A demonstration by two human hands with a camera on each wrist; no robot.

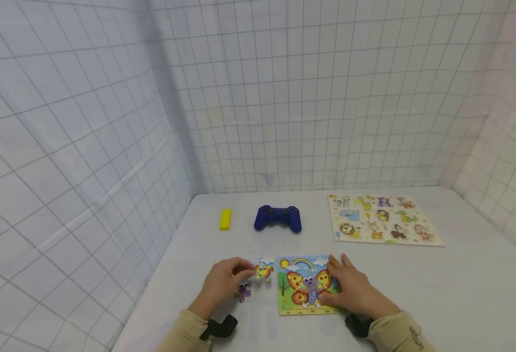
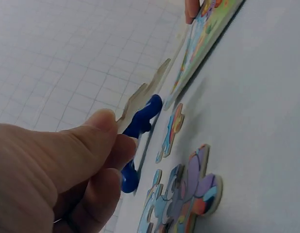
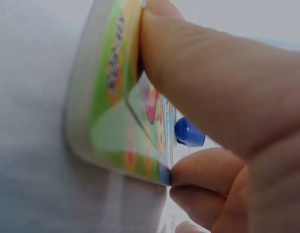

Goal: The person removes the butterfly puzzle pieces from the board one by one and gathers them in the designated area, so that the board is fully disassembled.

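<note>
My left hand pinches a jigsaw piece between thumb and fingers; its pale underside faces the left wrist camera. Beneath that hand, loose jigsaw pieces lie on the table, among them a purple one and a small orange-and-blue one. To their right lies a butterfly puzzle board, its picture facing up. My right hand holds the board at its right side, the thumb across its face and other fingers at the edge. The hand hides part of the board's right side.
Behind the puzzle lies a blue game controller, with a yellow block to its left. An animal puzzle board lies at the back right. Grid-patterned white cloth walls stand around the white table.
</note>
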